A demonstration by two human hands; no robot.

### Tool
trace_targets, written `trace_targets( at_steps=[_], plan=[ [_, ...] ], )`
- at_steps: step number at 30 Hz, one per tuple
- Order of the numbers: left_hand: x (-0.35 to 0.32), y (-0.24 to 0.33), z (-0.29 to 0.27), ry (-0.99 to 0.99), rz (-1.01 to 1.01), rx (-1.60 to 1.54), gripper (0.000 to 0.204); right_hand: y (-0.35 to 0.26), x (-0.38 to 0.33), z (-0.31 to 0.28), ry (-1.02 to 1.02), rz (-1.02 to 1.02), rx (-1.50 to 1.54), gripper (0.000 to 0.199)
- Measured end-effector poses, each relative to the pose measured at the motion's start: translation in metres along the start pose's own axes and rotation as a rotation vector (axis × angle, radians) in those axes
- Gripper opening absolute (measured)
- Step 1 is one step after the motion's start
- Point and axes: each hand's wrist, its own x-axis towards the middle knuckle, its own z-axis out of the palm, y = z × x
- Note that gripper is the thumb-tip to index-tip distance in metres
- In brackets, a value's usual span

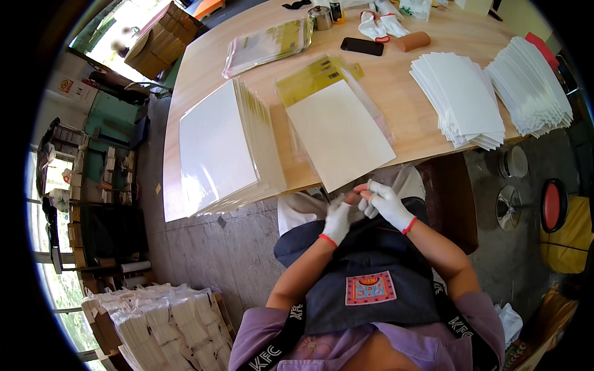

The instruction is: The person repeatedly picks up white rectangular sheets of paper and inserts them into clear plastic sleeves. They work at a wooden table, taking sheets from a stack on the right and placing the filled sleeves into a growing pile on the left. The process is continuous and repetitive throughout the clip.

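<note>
Head view: gloved hands meet below the table edge

Head camera looks down on both hands, in white gloves with red cuffs, brought together over the lap. The left hand has its fingers curled toward the right hand, whose fingertips pinch at the left glove's fingertips; whether anything small is held between them cannot be told.

Just above the hands, a cream sheet overhangs the edge of the wooden table, lying on a clear bag with a yellow header. To the left of the hands sits a thick stack of white sheets in clear sleeves. Up and to the right lie two fanned piles of white paper. Farther beyond, a black phone, a spare pair of gloves and a pile of filled bags rest on the table's far side.
</note>
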Motion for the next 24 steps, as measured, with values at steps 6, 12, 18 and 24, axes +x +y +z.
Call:
trace_targets(
  at_steps=[6,12,18,24],
  plan=[
    [-0.015,0.037,-0.047,0.066,0.034,0.092,0.029,0.003,0.032,0.029,0.069,-0.693,-1.352,0.018],
    [-0.011,0.04,-0.055,0.005,0.026,0.136,0.023,0.004,0.047,0.05,0.053,-0.681,-1.614,0.019],
    [-0.009,0.036,-0.051,0.056,0.044,0.025,0.02,-0.009,0.041,0.032,-0.136,-0.692,-1.14,0.009],
    [-0.013,0.019,-0.092,0.094,0.264,0.356,0.024,0.014,-0.039,-0.18,0.708,-0.323,0.415,0.01]
  ],
)
